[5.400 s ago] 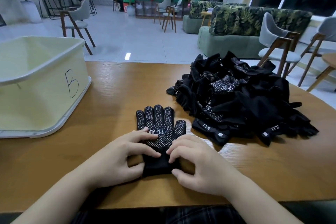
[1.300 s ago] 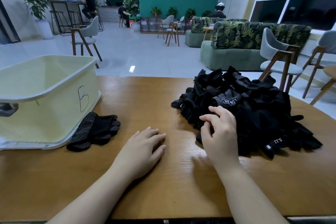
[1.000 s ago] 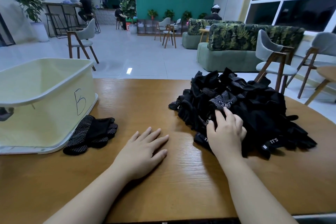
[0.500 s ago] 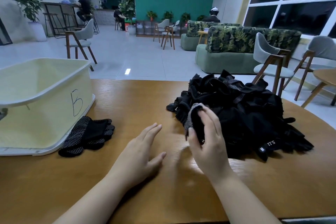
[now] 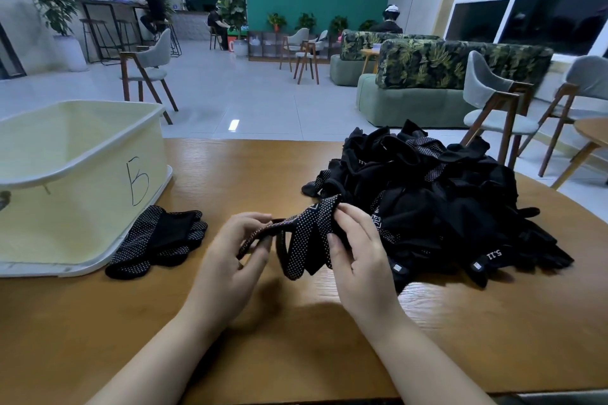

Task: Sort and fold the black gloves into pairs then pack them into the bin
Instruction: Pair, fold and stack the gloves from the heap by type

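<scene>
A black glove with white grip dots [image 5: 304,237] hangs above the wooden table [image 5: 296,339] between both hands. My left hand [image 5: 230,260] pinches its left end and my right hand [image 5: 357,256] grips its right part, with the glove's fingers dangling down. A big heap of black gloves [image 5: 437,197] lies just right of my right hand. A folded pair of gloves [image 5: 158,240] rests on the table against the pale yellow bin [image 5: 82,194] marked "B" at the left. The bin's inside is mostly hidden from this angle.
The table's curved far edge runs behind the heap. Grey chairs [image 5: 493,115] and a green sofa [image 5: 427,89] stand beyond it, and people sit far back in the room.
My right hand pulled one dotted glove out of the heap and brought it to the middle. My left hand rose off the table and took hold of the glove's other end.
</scene>
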A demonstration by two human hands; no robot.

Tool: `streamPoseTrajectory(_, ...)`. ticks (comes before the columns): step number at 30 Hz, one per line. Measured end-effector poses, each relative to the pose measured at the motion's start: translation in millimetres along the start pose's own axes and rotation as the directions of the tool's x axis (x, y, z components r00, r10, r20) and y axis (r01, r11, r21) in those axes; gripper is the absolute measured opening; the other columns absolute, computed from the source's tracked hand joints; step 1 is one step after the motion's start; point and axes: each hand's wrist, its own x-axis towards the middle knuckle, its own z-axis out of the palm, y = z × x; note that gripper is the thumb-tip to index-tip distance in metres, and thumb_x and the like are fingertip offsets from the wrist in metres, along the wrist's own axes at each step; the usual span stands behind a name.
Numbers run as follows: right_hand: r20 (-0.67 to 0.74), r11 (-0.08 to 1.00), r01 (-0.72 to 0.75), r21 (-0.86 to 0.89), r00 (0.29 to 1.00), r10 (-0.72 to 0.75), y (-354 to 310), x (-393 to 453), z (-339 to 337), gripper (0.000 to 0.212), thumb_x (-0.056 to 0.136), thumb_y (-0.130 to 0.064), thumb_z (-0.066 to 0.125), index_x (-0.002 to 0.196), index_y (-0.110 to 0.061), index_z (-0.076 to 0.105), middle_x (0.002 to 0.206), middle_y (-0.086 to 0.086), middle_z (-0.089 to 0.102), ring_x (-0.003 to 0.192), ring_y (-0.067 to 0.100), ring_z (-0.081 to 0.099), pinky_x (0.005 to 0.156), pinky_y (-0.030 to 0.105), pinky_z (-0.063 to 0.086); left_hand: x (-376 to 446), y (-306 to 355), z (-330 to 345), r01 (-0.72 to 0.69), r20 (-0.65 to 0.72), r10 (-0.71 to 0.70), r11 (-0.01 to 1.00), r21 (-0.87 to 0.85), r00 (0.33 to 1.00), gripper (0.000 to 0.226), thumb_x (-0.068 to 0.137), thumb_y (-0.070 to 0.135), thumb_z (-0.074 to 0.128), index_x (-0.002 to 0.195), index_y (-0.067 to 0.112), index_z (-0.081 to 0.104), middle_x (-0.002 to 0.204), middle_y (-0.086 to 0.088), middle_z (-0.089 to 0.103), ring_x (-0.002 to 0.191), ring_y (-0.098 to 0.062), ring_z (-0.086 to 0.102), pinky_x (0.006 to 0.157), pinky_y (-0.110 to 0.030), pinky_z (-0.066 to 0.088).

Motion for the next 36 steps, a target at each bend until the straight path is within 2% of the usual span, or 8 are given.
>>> streamPoseTrajectory(4, 0.034, 0.989, -0.119, 0.088, 0.993, 0.116, -6.2, 0.2, -3.5, 0.033, 0.096, -0.015, 0.048, 0.129, -0.019, 0.05, 0.124, -0.015, 0.053, 0.119, -0.005, 0.048, 0.099, 0.016, 0.04, 13.7, 16.2, -5.9, 0.134, -0.139, -0.168, 0.965, -0.227, 0.976, 0.006, 0.088, 0.015, 0.059, 0.09, 0.019, 0.055, 0.085, -0.006, 0.066, 0.071, -0.017, 0.067, 0.057, -0.029, 0.053)
streamPoseTrajectory(6, 0.081, 0.978, -0.165, 0.125, 0.985, 0.155, -10.0, -0.5, -4.2, 0.036, 0.095, -0.009, 0.049, 0.127, -0.026, 0.05, 0.118, -0.016, 0.059, 0.115, -0.006, 0.053, 0.096, 0.009, 0.038, 22.3, 26.2, -3.1, 0.151, -0.191, -0.176, 0.978, -0.142, 0.966, 0.006, 0.09, 0.016, 0.059, 0.088, 0.017, 0.053, 0.069, -0.007, 0.062, 0.056, -0.017, 0.061, 0.05, -0.03, 0.046)
streamPoseTrajectory(13, 0.134, 0.987, -0.11, 0.118, 0.987, 0.094, -10.2, -9.8, -3.3, 0.035, 0.087, 0.001, 0.049, 0.109, -0.019, 0.066, 0.114, -0.009, 0.065, 0.113, 0.001, 0.058, 0.093, 0.017, 0.046, 64.0, 11.0, 1.6, 0.331, -0.155, -0.308, 0.931, 0.157, 0.939, 0.007, 0.093, 0.023, 0.057, 0.097, 0.025, 0.051, 0.085, 0.012, 0.057, 0.082, -0.014, 0.06, 0.058, -0.012, 0.036)
streamPoseTrajectory(17, 0.18, 0.991, -0.11, 0.077, 0.979, 0.094, -12.4, -15.3, -4.5, 0.027, 0.081, -0.007, 0.047, 0.093, -0.013, 0.07, 0.093, -0.011, 0.069, 0.092, -0.006, 0.062, 0.08, 0.008, 0.045, 57.4, -7.9, -4.4, 0.422, -0.02, -0.43, 0.873, 0.245, 0.903, 0.051, 0.092, 0.016, 0.056, 0.139, 0.021, 0.036, 0.117, 0.01, 0.049, 0.103, -0.011, 0.054, 0.079, -0.022, 0.042)
streamPoseTrajectory(21, 0.259, 0.986, -0.166, 0.034, 0.954, 0.151, -15.1, -18.2, -4.8, 0.025, 0.078, -0.002, 0.051, 0.085, -0.013, 0.071, 0.077, -0.016, 0.065, 0.064, -0.014, 0.053, 0.062, 0.001, 0.037, 36.0, -14.7, -8.4, 0.275, 0.085, -0.327, 0.888, 0.369, 0.941, 0.055, 0.09, 0.017, 0.062, 0.14, 0.019, 0.04, 0.129, 0.006, 0.047, 0.115, -0.007, 0.046, 0.1, -0.024, 0.036)
streamPoseTrajectory(25, 0.228, 0.98, -0.199, 0.014, 0.955, 0.191, -15.4, -16.0, -6.6, 0.027, 0.081, -0.021, 0.044, 0.081, -0.018, 0.07, 0.075, -0.014, 0.067, 0.068, -0.002, 0.06, 0.067, 0.008, 0.044, 16.3, -16.2, -5.0, 0.154, 0.193, -0.265, 0.879, 0.452, 0.945, 0.035, 0.087, 0.024, 0.065, 0.121, 0.023, 0.058, 0.117, 0.01, 0.053, 0.114, -0.011, 0.05, 0.094, -0.018, 0.033)
streamPoseTrajectory(30, 0.116, 0.955, -0.236, -0.177, 0.959, 0.259, -7.6, -9.2, -11.1, 0.029, 0.076, -0.025, 0.037, 0.07, -0.021, 0.065, 0.067, -0.014, 0.06, 0.07, 0.008, 0.053, 0.06, 0.025, 0.046, 5.6, -19.2, 4.4, 0.159, 0.224, -0.333, 0.813, 0.56, 0.916, 0.043, 0.086, 0.037, 0.064, 0.126, 0.025, 0.052, 0.123, 0.01, 0.053, 0.12, -0.012, 0.045, 0.102, -0.032, 0.036)
streamPoseTrajectory(36, 0.388, 0.922, -0.183, -0.343, 0.866, 0.316, 2.8, -10.4, -2.2, 0.035, 0.075, -0.027, 0.033, 0.073, -0.018, 0.066, 0.079, -0.011, 0.064, 0.087, 0.009, 0.048, 0.08, 0.031, 0.046, 1.1, -15.5, 4.0, 0.01, 0.227, -0.126, 0.893, 0.451, 0.966, 0.015, 0.079, 0.039, 0.063, 0.09, 0.034, 0.054, 0.094, 0.015, 0.049, 0.097, -0.008, 0.045, 0.085, -0.023, 0.038)
